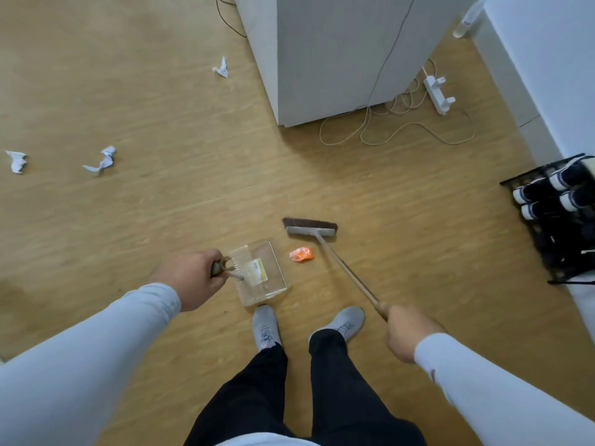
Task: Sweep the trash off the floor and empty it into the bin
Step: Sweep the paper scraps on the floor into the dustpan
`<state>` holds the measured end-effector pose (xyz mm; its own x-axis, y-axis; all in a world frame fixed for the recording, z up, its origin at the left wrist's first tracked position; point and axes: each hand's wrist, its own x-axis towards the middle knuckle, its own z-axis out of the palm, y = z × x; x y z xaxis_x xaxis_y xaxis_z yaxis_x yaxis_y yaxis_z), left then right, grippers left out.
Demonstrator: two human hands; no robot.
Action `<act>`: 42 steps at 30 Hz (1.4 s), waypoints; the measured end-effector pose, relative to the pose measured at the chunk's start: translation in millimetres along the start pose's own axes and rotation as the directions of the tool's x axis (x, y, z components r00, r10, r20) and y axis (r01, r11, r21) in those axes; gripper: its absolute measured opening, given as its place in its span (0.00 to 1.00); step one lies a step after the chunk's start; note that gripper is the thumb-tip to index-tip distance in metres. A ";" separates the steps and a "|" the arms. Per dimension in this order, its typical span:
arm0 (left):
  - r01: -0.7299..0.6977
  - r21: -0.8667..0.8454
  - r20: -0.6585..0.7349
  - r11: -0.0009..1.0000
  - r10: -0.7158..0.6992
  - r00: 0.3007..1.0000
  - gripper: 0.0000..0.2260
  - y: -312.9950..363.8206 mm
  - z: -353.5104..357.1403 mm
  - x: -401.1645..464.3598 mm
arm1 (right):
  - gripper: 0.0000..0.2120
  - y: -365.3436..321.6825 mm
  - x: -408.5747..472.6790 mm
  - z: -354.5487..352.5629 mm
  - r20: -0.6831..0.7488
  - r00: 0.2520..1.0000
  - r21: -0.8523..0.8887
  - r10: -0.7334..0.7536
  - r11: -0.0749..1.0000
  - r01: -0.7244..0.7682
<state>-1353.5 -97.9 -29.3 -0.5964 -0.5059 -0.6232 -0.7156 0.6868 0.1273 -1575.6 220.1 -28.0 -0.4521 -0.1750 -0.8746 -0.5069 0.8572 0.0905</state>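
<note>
My left hand (190,278) grips the handle of a clear plastic dustpan (261,272) that rests on the wooden floor in front of my feet. My right hand (406,333) holds the long wooden handle of a broom (309,227), whose brush head sits on the floor beyond the pan. An orange scrap of trash (301,254) lies between the pan's right side and the broom handle. Crumpled white paper lies farther off: one piece (221,68) near the cabinet, one (103,160) at mid left, one (16,161) at the far left edge.
A grey cabinet (335,56) stands ahead, with a white power strip (438,94) and looped cables (396,127) on the floor beside it. A black shoe rack (560,217) with dark shoes stands at the right, by a white wall. My two feet are just behind the pan.
</note>
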 end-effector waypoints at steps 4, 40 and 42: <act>-0.001 -0.034 0.005 0.999 0.001 1.000 0.08 -12.1 15.6 4.1 | 0.31 19.6 -16.6 -0.3 0.059 0.998 0.216 0.036 0.975 -0.048; -0.028 -0.063 -0.019 0.998 0.027 0.999 0.11 -52.2 28.7 -0.7 | 0.21 -100.3 -59.3 -38.6 0.314 0.948 0.745 -0.051 0.633 -0.213; -0.025 -0.075 -0.019 0.997 0.024 1.000 0.12 -60.8 28.5 -7.8 | 0.20 -89.7 -73.0 -59.4 0.300 0.953 0.790 -0.046 0.571 -0.221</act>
<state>-1295.0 -120.9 -54.2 -0.6201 -0.4996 -0.6049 -0.7256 0.6583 0.2002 -1540.7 127.3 56.1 -0.1877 -0.0609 -0.9803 0.3903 0.9113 -0.1314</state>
